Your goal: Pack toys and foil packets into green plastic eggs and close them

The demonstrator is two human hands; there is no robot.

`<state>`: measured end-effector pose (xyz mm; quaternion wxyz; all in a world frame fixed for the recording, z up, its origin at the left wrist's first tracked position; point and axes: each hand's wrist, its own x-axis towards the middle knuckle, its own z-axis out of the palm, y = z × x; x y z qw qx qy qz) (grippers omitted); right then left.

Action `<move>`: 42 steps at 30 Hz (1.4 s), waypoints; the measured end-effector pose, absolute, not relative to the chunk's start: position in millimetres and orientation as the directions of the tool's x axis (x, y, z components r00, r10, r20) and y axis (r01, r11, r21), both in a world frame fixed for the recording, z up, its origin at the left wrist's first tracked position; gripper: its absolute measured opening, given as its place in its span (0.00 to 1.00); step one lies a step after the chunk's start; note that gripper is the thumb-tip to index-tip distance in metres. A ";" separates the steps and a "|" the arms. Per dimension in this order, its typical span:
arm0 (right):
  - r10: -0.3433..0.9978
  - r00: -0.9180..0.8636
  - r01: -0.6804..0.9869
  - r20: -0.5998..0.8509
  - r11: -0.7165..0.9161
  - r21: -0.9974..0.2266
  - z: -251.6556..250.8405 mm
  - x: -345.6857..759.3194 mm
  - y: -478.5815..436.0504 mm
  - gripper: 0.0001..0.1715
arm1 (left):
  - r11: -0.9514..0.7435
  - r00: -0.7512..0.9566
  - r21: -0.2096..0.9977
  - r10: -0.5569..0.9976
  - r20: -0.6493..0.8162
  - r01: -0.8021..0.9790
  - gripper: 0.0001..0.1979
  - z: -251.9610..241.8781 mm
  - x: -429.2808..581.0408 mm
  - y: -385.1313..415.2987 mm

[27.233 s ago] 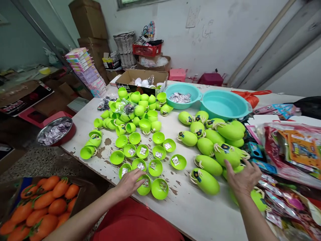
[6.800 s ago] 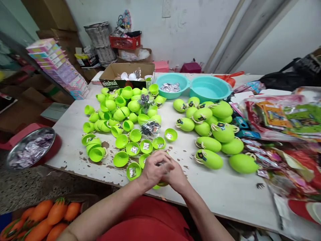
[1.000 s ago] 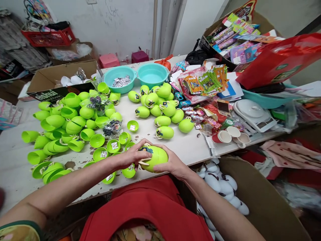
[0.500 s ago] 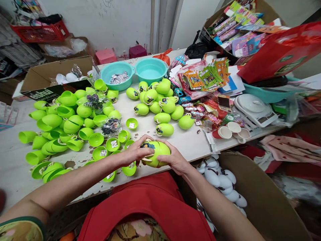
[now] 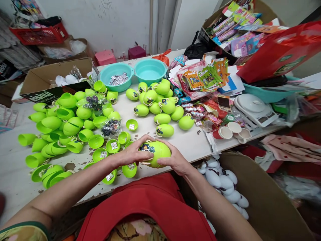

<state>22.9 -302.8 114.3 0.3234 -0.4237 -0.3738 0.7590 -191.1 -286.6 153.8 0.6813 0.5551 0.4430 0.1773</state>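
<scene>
Near the table's front edge, a green egg (image 5: 159, 152) with a dark printed patch and pale cord is held between both hands. My left hand (image 5: 137, 150) wraps its left end, thumb across the front. Around its right end, my right hand (image 5: 175, 159) is closed. A seam shows between the egg's two halves. Open green cups (image 5: 112, 146), some with small packets inside, stand just left of the hands. Behind the held egg lies a group of closed green eggs (image 5: 165, 130). Many green half shells (image 5: 51, 124) are piled at the left.
Two turquoise basins (image 5: 150, 71) stand at the back, the left one holding small packets. Snack packets (image 5: 210, 78), paper cups (image 5: 225, 132) and a white scale (image 5: 255, 108) are at the right. White eggs (image 5: 225, 182) lie in a carton below the table edge.
The two halves of the held egg sit closer together, and the gap between them has narrowed. Both hands stay in nearly the same place.
</scene>
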 end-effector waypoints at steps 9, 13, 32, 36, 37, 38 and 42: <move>0.792 -0.467 -0.161 -0.393 -0.514 -0.843 121.3 19.6 -301.5 0.46 | 0.472 0.559 0.876 0.702 -0.441 0.099 0.22 140.9 -193.8 -286.5; 0.779 -0.480 -0.149 -0.404 -0.526 -0.837 120.9 18.7 -301.8 0.45 | 0.428 0.555 0.892 0.710 -0.433 0.148 0.21 147.0 -191.8 -284.7; 0.704 -0.369 -0.183 -0.607 -0.695 -0.695 128.6 17.7 -308.5 0.39 | 0.703 0.262 0.711 0.684 -0.681 0.012 0.17 152.7 -160.5 -293.7; 0.634 -0.405 -0.157 -0.659 -0.758 -0.633 128.0 16.3 -309.5 0.39 | 0.763 0.246 0.646 0.624 -0.742 0.013 0.17 145.5 -159.8 -292.9; 0.617 -0.414 -0.148 -0.670 -0.771 -0.619 127.9 15.8 -308.9 0.40 | 0.774 0.235 0.633 0.615 -0.753 0.003 0.17 144.1 -159.1 -292.4; 0.604 -0.415 -0.139 -0.681 -0.781 -0.608 128.0 15.4 -308.1 0.40 | 0.782 0.226 0.623 0.608 -0.761 -0.006 0.17 143.1 -158.3 -291.8; 0.607 -0.393 -0.128 -0.691 -0.780 -0.613 128.2 15.4 -302.2 0.38 | 0.764 0.242 0.645 0.623 -0.744 0.020 0.17 142.8 -158.3 -285.1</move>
